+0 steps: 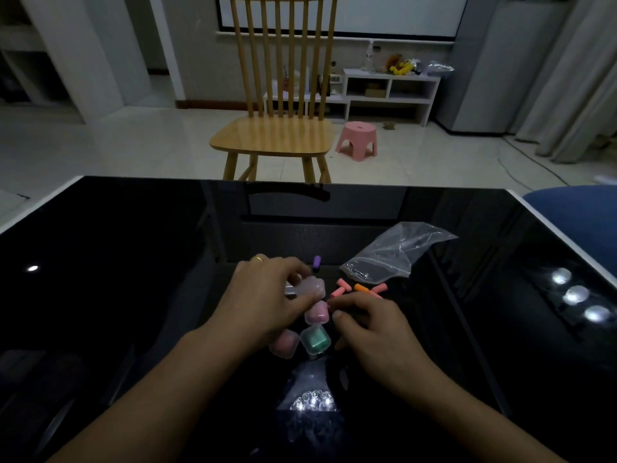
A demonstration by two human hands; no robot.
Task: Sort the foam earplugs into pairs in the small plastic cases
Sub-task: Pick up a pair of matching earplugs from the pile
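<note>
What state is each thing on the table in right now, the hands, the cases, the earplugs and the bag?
Left hand: grips a clear case.
Clear case: held, open or shut unclear.
Right hand: fingers curled on the table by the loose earplugs; hold unclear.
Pink case: shut, filled.
Green case: shut, filled.
Second pink case: shut, partly hidden.
Purple earplug: loose.
Orange earplug: loose.
Plastic bag: lying flat, looks empty.

Between my hands the closed cases [315, 340] block the way. At one o'clock loose earplugs [345, 288] and the plastic bag [387, 259] lie close. The glass table [117, 262] toward nine and three o'clock is open.
</note>
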